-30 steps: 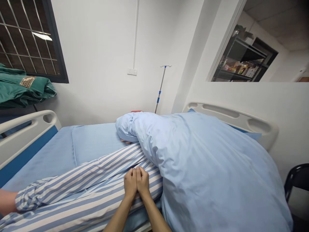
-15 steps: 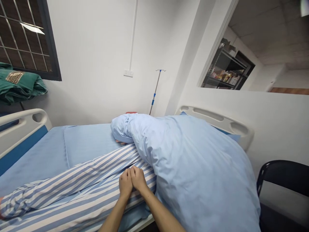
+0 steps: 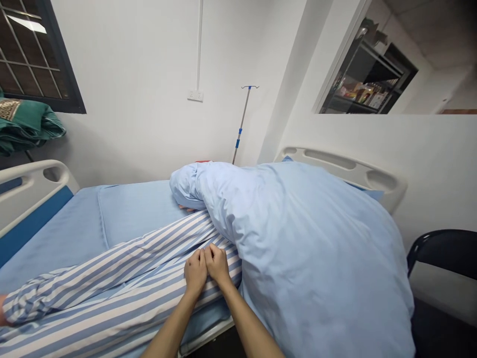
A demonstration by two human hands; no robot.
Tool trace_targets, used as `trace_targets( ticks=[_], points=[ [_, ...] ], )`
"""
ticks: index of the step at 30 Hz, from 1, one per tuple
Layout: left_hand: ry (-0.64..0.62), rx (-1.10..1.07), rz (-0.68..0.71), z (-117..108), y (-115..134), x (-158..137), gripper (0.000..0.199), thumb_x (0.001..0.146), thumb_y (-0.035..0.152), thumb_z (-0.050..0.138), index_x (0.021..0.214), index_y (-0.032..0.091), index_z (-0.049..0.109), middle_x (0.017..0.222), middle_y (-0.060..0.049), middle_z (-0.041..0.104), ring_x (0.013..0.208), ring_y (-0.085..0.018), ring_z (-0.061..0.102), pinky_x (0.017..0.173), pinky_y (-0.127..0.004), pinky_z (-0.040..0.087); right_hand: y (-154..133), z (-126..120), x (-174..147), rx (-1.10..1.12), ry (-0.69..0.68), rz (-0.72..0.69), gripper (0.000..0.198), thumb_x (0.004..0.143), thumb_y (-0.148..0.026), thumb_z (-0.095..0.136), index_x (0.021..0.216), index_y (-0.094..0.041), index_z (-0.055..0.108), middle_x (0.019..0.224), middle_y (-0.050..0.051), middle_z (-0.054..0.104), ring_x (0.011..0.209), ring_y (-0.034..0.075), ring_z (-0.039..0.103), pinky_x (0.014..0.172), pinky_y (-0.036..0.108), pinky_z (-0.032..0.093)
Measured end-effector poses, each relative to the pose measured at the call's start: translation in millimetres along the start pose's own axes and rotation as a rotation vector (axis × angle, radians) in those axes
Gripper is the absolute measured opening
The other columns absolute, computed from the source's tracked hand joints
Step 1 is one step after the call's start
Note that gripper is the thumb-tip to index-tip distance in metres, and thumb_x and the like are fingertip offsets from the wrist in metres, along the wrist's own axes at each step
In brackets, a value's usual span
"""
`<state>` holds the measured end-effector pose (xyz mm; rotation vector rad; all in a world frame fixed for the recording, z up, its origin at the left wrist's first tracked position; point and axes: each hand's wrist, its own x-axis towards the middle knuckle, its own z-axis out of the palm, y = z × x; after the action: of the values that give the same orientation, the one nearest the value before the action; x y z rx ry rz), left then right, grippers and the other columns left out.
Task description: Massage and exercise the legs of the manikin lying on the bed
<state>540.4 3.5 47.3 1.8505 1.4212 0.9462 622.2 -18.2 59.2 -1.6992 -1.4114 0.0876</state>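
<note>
Both of my hands are curled into fists side by side on the near thigh of a person lying on the bed. My left hand (image 3: 195, 271) and my right hand (image 3: 216, 264) touch each other at the knuckles, and nothing shows in either. Their undersides press against blue-and-white striped trousers (image 3: 149, 288), whose two legs stretch to the left. A puffy light blue quilt (image 3: 305, 248) covers the body from the hips rightward. Fingertips (image 3: 186, 208) of the lying person peek out under the quilt's far edge.
White panels, the footboard (image 3: 63, 174) at left and headboard (image 3: 372, 174) at right, end the bed. An IV pole (image 3: 243, 119) stands behind it. A black chair (image 3: 447, 253) is at right. Folded green cloth (image 3: 30, 124) lies at far left.
The view has tilted down and shifted slightly, so the room sits higher in it. My two fists stay together on the same thigh, with the knuckles turned a little upward.
</note>
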Motion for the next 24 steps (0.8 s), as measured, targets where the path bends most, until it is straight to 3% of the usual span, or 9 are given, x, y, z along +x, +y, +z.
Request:
trace_targets(
  ticks=[5, 11, 15, 19, 24],
  points=[
    [-0.040, 0.008, -0.046, -2, 4, 2, 0.033, 0.083, 0.036, 0.032, 0.064, 0.019, 0.053, 0.065, -0.003, 0.061, 0.062, -0.013, 0.050, 0.058, -0.023, 0.028, 2, 0, 2, 0.101, 0.036, 0.035, 0.033, 0.083, -0.030, 0.038, 0.052, -0.018, 0.038, 0.046, -0.005, 0.037, 0.047, 0.008, 0.031, 0.050, 0.024, 0.019],
    [-0.261, -0.209, -0.057, -1, 27, 22, 0.039, 0.080, 0.039, 0.034, 0.055, 0.017, 0.053, 0.055, -0.002, 0.056, 0.055, -0.012, 0.047, 0.053, -0.023, 0.028, 8, -1, 8, 0.322, 0.130, 0.087, 0.032, 0.082, -0.033, 0.039, 0.054, -0.018, 0.039, 0.049, -0.004, 0.040, 0.050, 0.009, 0.035, 0.050, 0.022, 0.025],
    [-0.129, -0.271, -0.024, 6, 36, 22, 0.035, 0.079, 0.038, 0.037, 0.052, 0.017, 0.046, 0.051, 0.001, 0.051, 0.052, -0.010, 0.043, 0.052, -0.022, 0.028, 10, -3, 10, 0.475, 0.130, 0.076, 0.029, 0.083, -0.031, 0.035, 0.058, -0.017, 0.043, 0.056, -0.002, 0.046, 0.055, 0.010, 0.040, 0.053, 0.022, 0.031],
    [0.016, -0.224, 0.010, 16, 28, 8, 0.035, 0.082, 0.038, 0.035, 0.055, 0.018, 0.045, 0.051, 0.001, 0.049, 0.052, -0.010, 0.040, 0.053, -0.023, 0.028, 11, -1, 7, 0.419, 0.124, 0.104, 0.029, 0.082, -0.030, 0.040, 0.056, -0.018, 0.037, 0.051, -0.005, 0.038, 0.050, 0.008, 0.033, 0.049, 0.022, 0.027],
    [0.017, -0.143, 0.041, 19, 20, 2, 0.035, 0.084, 0.037, 0.033, 0.056, 0.019, 0.044, 0.051, 0.002, 0.047, 0.050, -0.010, 0.038, 0.053, -0.024, 0.026, 11, -1, 5, 0.334, 0.137, 0.121, 0.032, 0.082, -0.032, 0.039, 0.054, -0.019, 0.032, 0.049, -0.006, 0.034, 0.049, 0.008, 0.032, 0.048, 0.022, 0.025]
  ],
)
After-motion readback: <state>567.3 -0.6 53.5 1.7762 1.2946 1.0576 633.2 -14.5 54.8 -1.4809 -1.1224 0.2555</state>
